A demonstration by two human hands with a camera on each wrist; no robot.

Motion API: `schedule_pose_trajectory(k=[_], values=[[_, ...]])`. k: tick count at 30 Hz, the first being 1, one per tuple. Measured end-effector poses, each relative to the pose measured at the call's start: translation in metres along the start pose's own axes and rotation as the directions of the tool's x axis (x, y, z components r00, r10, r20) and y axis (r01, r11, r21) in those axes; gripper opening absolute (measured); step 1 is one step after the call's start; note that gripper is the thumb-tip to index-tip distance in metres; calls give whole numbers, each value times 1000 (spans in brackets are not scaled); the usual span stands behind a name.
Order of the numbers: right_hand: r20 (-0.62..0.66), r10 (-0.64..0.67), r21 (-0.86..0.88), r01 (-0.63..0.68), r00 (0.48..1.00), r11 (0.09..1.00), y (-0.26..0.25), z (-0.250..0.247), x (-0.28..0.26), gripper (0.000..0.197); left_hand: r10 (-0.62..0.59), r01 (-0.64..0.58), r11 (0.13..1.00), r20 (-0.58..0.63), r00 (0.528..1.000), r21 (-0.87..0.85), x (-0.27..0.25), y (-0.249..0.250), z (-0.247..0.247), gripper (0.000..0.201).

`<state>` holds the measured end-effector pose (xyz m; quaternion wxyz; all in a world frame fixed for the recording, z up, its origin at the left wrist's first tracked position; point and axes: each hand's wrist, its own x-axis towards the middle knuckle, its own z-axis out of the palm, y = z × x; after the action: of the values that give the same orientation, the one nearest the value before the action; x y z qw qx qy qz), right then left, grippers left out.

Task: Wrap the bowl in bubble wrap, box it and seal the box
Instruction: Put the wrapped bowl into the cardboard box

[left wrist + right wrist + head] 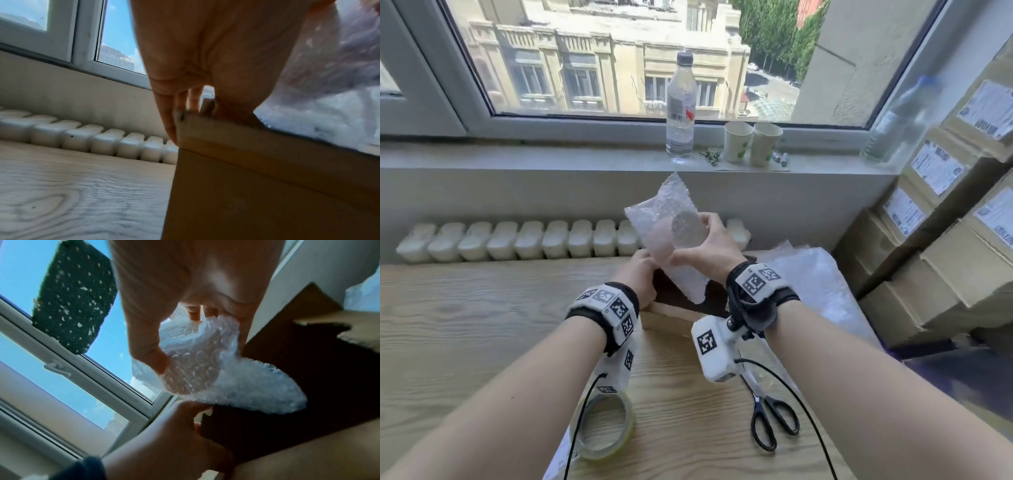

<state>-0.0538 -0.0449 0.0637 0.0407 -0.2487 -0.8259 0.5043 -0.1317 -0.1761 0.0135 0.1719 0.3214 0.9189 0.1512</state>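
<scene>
Tape roll left of scissors on the table; box behind both.

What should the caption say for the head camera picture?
Right hand lowers the bubble-wrapped bowl into the open box, steadied by the left hand.

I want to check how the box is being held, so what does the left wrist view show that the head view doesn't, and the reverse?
Only the left wrist view shows the left hand's fingers and thumb gripping the cardboard box at its top corner. Only the head view shows the right hand holding the wrapped bowl above the box, with the tape roll and scissors lying on the table. Both show the box, the bubble wrap, the table and the radiator.
</scene>
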Motion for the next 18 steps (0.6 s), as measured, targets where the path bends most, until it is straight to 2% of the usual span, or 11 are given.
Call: schedule_pose_trajectory(k=[3, 6, 9, 11, 12, 15, 18], values=[[43, 4, -12, -3, 999, 1000, 9, 11, 3, 73, -69, 64, 983, 23, 997, 172, -1, -4, -1, 48], [99, -47, -143, 61, 994, 988, 13, 9, 1, 77, -126, 94, 953, 95, 987, 287, -2, -7, -3, 38], [163, -42, -263, 84, 986, 961, 18, 5, -7, 81, -161, 75, 909, 179, 971, 410, -5, -7, -2, 30], [204, -1, -329, 69, 979, 942, 23, 0, -14, 83, -158, 55, 909, 218, 963, 413, -9, -7, -1, 31], [218, 15, -373, 69, 976, 925, 26, -2, -19, 84, -154, 55, 921, 231, 961, 385, -11, -8, -1, 38], [236, 42, -499, 84, 971, 863, 32, -5, -34, 91, -137, 78, 971, 258, 956, 225, -21, -13, 1, 82], [283, 70, -613, 124, 957, 780, 33, 3, -42, 93, -143, 103, 982, 262, 954, 158, -37, -12, 4, 89]])
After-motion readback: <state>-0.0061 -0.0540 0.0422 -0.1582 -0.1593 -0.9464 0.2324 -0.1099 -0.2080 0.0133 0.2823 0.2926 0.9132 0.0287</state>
